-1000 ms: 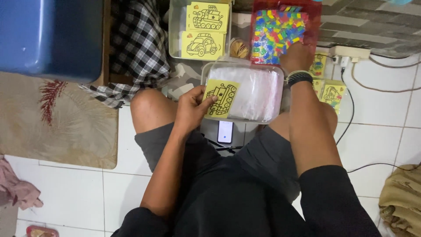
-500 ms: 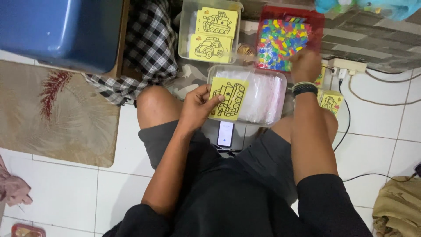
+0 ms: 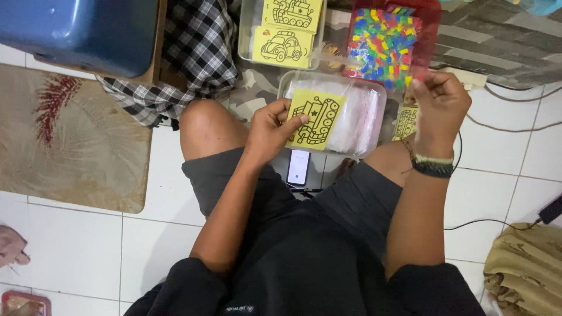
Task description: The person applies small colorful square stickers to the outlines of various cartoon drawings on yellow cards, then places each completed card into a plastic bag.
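The yellow tank card (image 3: 314, 120) sits pinched flat in left hand (image 3: 270, 130) fingers, while right hand (image 3: 440, 104), at three o'clock, pinches something too small to tell.

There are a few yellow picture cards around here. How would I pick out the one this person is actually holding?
Find the clear plastic box resting across the seated person's knees. Over its left end the left hand pinches a yellow card with a black tank outline. The other yellow cards lie flat in a tray further away; only this one is held up in fingers.
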